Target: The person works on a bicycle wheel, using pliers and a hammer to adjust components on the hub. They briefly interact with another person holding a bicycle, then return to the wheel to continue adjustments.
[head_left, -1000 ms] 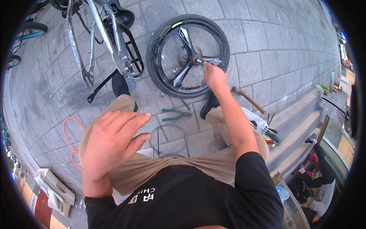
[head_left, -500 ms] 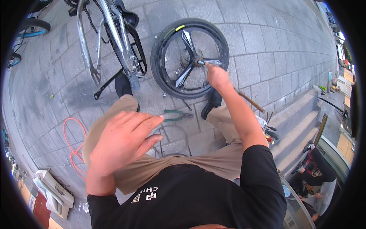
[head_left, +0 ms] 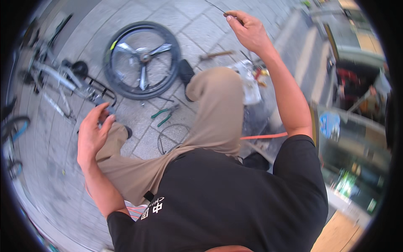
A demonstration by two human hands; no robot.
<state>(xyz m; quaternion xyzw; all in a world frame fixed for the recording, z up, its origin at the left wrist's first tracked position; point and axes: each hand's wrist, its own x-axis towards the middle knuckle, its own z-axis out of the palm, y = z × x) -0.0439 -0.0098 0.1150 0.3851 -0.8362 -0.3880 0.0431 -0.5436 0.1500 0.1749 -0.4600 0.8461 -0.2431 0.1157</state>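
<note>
My right hand (head_left: 252, 35) is raised at the top, right of the wheel, with its fingers closed. Between thumb and fingers it pinches a thin dark rod (head_left: 215, 7), whose far end points up and left. My left hand (head_left: 93, 130) hangs in the air above my left knee, fingers curved and apart, holding nothing. A bicycle wheel (head_left: 108, 77) with three silver blade spokes and a black tyre lies flat on the paving. Below it are green-handled pliers (head_left: 166, 114), jaws apart, and a small dark bar (head_left: 165, 99). A thin dark cable (head_left: 160, 140) lies coiled nearby.
A silver bicycle frame (head_left: 58, 71) lies at the left, with another bicycle's wheel (head_left: 19, 126) beyond. Right of my foot are a wooden-handled hammer (head_left: 216, 54) and a pale plastic bag (head_left: 250, 84). Stone steps (head_left: 300, 54) rise at the right. An orange hose (head_left: 264, 136) runs beside my leg.
My right hand has left the wheel's hub and moved up and right, now with the thin rod. My left hand has moved left. The view has turned toward the right.
</note>
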